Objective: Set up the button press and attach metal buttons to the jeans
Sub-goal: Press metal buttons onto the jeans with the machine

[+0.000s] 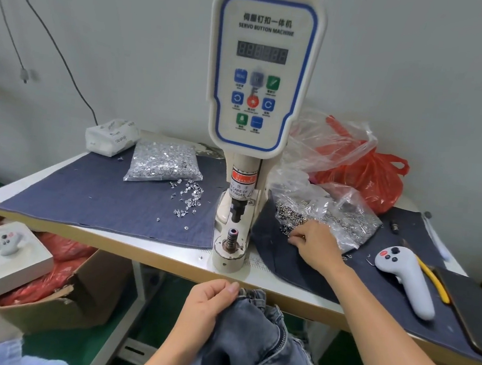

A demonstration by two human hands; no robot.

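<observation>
Gripping a bunched fold of faded blue denim jeans (pixel 255 341) below the table's front edge, the person's left hand (pixel 206 306) curls fingers and thumb around the waistband, while the right hand (pixel 314 246) reaches across the bench with fingertips drawn together over loose dark metal buttons (pixel 286 217) spilling from a clear plastic bag (pixel 334 213); whether a button is actually pinched cannot be told.

From the left, a clear bag of silver tack pins (pixel 163 160) lies on the dark blue cloth mat (pixel 98 197), with stray pins (pixel 187 197) scattered just beside it. At centre stands the white servo button press (pixel 262 65), its lower die (pixel 231 236) bare and its punch raised apart from it. To the right, a grey handheld controller (pixel 405 280) rests on the cloth near a red plastic bag (pixel 368 175).

With the jeans not yet on the die, the risks look plain: a button seated crooked, or denim bunched under the punch, could set the fastener off-centre, and fingers near the die could be caught, as the warning label (pixel 242 187) cautions.
</observation>
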